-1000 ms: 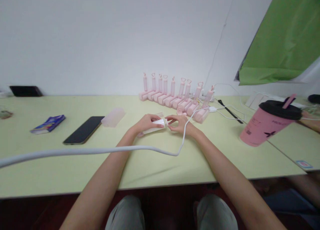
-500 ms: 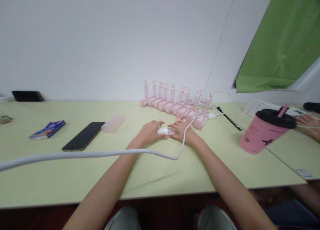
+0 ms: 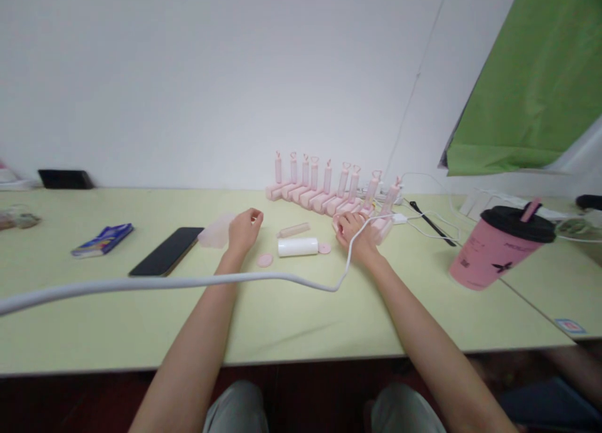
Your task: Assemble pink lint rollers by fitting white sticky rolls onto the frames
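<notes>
My left hand (image 3: 245, 231) is closed with its fingertips together, at the right edge of a translucent pink sheet or pouch (image 3: 214, 233); anything in it is too small to make out. My right hand (image 3: 355, 235) curls over a pink plastic piece (image 3: 335, 222), mostly hidden, at the near end of the row. Between the hands lies a white cylinder (image 3: 298, 247) on its side. A clear pinkish tube (image 3: 293, 230) is just behind it. Pink discs lie at either side, one by my left wrist (image 3: 264, 260) and one at the cylinder's right end (image 3: 324, 248).
Several pink boxes with upright looped tubes (image 3: 328, 179) line up near the wall. A white cable (image 3: 188, 282) crosses in front. Left are a phone (image 3: 167, 251) and a blue packet (image 3: 102, 240); right are a pink cup (image 3: 498, 248) and a black strap (image 3: 433, 223).
My hands have parted from the white piece, which now lies on the table. The left hand went left to the translucent sheet; the right moved slightly right onto the pink piece.
</notes>
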Demonstrator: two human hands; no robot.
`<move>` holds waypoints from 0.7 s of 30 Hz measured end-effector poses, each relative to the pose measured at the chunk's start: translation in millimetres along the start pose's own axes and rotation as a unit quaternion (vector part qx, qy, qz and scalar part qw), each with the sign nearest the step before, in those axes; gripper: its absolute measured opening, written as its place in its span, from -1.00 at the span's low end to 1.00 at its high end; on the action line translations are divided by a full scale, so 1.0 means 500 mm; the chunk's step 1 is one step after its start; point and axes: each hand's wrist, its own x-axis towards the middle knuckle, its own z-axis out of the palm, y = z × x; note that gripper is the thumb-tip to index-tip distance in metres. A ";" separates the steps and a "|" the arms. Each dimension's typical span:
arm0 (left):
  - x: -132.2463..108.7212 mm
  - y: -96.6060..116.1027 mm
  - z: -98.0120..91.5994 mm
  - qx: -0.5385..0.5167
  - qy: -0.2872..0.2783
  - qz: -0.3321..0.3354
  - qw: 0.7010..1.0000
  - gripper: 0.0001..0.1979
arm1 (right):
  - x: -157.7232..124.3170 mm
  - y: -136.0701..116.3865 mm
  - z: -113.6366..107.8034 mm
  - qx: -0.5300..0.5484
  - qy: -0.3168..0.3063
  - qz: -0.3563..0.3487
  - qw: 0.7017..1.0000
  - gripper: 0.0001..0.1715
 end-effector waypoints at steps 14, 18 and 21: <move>-0.025 0.050 0.048 -0.049 -0.084 0.169 0.981 -0.70 | 0.006 -0.011 0.007 -0.004 0.022 0.020 1.000 -0.76; -0.021 0.056 0.038 -0.124 -0.088 0.167 0.974 -0.66 | -0.001 -0.013 0.008 0.036 -0.010 0.006 0.999 -0.63; -0.025 0.077 0.032 -0.183 -0.129 0.156 0.962 -0.61 | -0.009 -0.019 0.012 0.060 -0.073 -0.041 0.995 -0.51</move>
